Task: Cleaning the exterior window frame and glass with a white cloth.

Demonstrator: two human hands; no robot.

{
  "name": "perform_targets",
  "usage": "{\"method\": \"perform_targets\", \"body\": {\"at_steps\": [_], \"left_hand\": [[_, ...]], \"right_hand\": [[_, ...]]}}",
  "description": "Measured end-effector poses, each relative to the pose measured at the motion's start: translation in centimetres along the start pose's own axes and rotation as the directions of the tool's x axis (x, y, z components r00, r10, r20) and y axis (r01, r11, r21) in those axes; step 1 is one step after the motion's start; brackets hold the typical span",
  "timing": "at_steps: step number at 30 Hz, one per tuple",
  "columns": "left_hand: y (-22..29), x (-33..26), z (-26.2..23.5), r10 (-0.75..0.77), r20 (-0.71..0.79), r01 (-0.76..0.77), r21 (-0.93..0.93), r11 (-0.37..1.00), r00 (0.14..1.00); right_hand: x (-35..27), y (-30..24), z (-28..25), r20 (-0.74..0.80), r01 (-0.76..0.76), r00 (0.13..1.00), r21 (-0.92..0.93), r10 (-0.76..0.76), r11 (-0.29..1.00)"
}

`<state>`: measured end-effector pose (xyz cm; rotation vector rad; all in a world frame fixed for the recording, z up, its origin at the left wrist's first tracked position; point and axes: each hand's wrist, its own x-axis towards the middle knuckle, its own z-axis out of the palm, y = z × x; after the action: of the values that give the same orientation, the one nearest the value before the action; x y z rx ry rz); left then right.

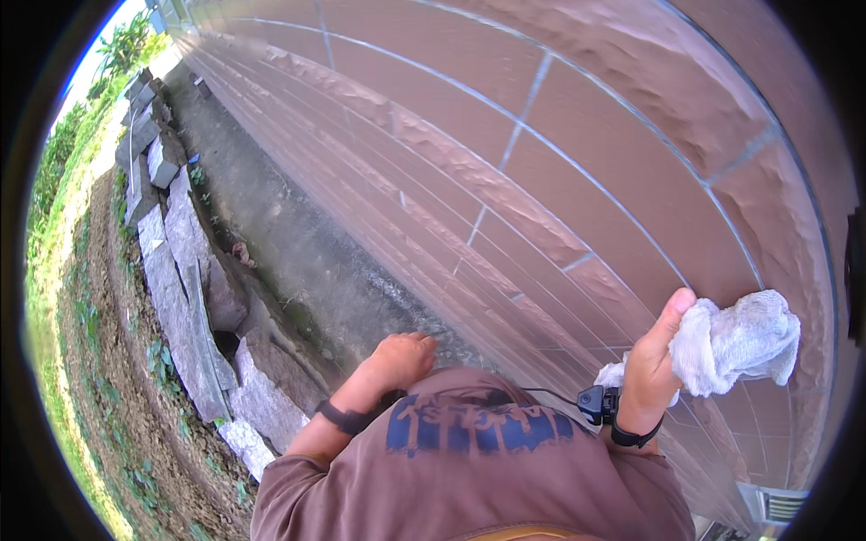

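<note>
A crumpled white cloth (735, 344) is bunched in my right hand (651, 365), whose thumb lies along its near side. The cloth is held up at the brown tiled wall (613, 171); whether it presses on the tiles I cannot tell. Another bit of white cloth shows behind my wrist, which wears a black strap with a small dark camera (595, 403). My left hand (403, 357) is by the front of my brown shirt, over the concrete strip. Its back faces up and its fingers bend down out of sight. A black band circles that wrist.
Along the left of the concrete strip (244, 162) lies a row of rough stone slabs (171, 270) and grey blocks (142, 117). Beyond them is bare soil with small green plants (104, 388). A pale vent-like fitting (778, 507) sits low at the right.
</note>
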<state>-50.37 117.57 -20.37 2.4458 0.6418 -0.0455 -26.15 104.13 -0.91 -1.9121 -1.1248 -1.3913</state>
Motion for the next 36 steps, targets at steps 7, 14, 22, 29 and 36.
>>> {"method": "perform_targets", "body": {"at_steps": [7, 14, 22, 29, 36], "left_hand": [[-4.1, -4.5, -0.9, -0.225, -0.067, 0.219, -0.089, 0.972, 0.972], [-8.0, -7.4, -1.1, -0.325, -0.066, 0.316, -0.121, 0.941, 0.943], [-11.7, -8.6, -2.9, -0.395, 0.095, 0.399, -0.035, 0.916, 0.914], [-17.4, -7.8, -6.9, -0.419, 0.044, 0.417, 0.04, 0.908, 0.907], [-22.1, -5.2, -12.9, -0.349, -0.059, 0.354, 0.127, 0.927, 0.935]], "right_hand": [[1.4, -2.8, 4.0, -0.072, -0.13, 0.988, 0.109, 0.139, 0.986], [2.1, -1.1, 5.0, -0.208, 0.001, 0.978, -0.115, -0.025, 0.993], [1.8, -2.7, 6.3, -0.168, -0.063, 0.986, -0.339, 0.005, 0.939], [3.1, -12.1, 11.3, -0.157, -0.136, 0.983, -0.29, 0.093, 0.947], [2.5, -22.1, 16.0, 0.076, -0.096, 0.993, 0.131, 0.087, 0.987]]}}
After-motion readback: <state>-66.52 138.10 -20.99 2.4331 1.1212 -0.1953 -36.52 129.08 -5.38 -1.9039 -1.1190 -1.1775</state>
